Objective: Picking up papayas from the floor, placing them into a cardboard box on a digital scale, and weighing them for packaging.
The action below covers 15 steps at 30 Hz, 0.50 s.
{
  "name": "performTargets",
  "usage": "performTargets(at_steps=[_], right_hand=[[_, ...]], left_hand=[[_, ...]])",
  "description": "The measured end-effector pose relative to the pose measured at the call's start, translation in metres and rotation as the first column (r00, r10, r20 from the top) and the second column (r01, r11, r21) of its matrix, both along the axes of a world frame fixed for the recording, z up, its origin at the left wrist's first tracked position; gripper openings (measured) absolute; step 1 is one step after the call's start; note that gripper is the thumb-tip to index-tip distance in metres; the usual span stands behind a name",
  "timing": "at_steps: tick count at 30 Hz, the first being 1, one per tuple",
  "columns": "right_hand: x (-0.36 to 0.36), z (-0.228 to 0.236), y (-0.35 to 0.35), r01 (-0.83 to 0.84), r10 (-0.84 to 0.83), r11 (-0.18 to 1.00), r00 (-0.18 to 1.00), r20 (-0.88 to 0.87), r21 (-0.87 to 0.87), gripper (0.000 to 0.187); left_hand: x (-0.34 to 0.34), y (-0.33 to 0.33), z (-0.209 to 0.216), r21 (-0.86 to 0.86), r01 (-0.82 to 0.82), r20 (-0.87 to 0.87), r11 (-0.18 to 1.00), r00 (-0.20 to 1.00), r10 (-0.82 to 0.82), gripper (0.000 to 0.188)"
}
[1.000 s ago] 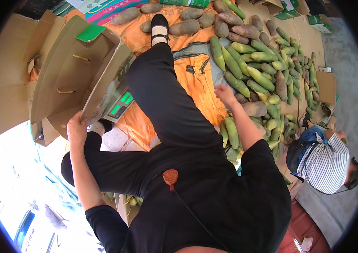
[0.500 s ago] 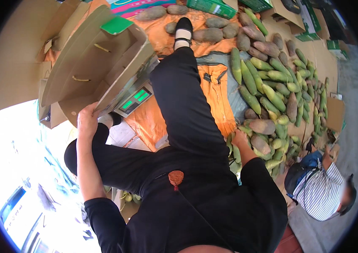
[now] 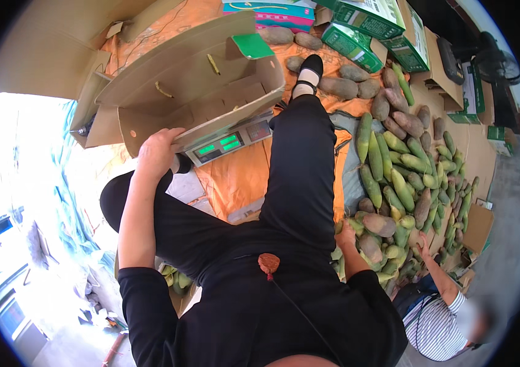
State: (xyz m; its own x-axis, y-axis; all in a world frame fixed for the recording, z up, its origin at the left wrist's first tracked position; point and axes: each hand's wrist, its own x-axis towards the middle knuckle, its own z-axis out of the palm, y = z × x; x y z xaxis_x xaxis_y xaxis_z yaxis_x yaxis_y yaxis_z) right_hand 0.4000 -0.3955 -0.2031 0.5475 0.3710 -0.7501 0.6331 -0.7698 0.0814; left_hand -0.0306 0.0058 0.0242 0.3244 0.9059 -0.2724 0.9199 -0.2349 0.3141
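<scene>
My left hand (image 3: 159,150) is closed on the near edge of a big open cardboard carton (image 3: 223,125) with a green flap tab and yellow cord handles. The carton's base rests on a scale (image 3: 218,147) with lit green displays, and its inside shows bare brown board. On the other side, my right hand (image 3: 347,234) reaches down at the near left edge of a heap of long green radishes (image 3: 402,191). Its fingers are partly hidden, so what they hold cannot be made out. Muddy brown-purple roots (image 3: 379,225) lie beside it.
Green cartons (image 3: 367,21) and a blue-pink box (image 3: 272,13) stand at the back. A co-worker's hand (image 3: 424,244) reaches toward the heap from the lower right. Orange sheeting (image 3: 235,183) covers the floor between my legs. More radishes (image 3: 177,280) sit in a box by my left hip.
The carton has tipped from a slant to a more level stance on the scale, my left hand still on its edge. The co-worker's arm has stretched out to the heap. My view has shifted.
</scene>
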Motion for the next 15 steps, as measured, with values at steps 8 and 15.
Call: performTargets(at_steps=[8, 15], right_hand=[[0.028, 0.068, 0.115, -0.188, 0.199, 0.668, 0.977, 0.070, 0.720, 0.066], [0.017, 0.225, 0.282, -0.124, 0.245, 0.164, 0.966, 0.082, 0.979, 0.064]], left_hand=[[-0.014, 0.002, -0.014, 0.043, 0.061, 0.046, 0.997, 0.997, -0.063, 0.027], [-0.009, 0.005, -0.018, 0.029, 0.103, 0.037, 0.994, 0.994, -0.104, 0.025]])
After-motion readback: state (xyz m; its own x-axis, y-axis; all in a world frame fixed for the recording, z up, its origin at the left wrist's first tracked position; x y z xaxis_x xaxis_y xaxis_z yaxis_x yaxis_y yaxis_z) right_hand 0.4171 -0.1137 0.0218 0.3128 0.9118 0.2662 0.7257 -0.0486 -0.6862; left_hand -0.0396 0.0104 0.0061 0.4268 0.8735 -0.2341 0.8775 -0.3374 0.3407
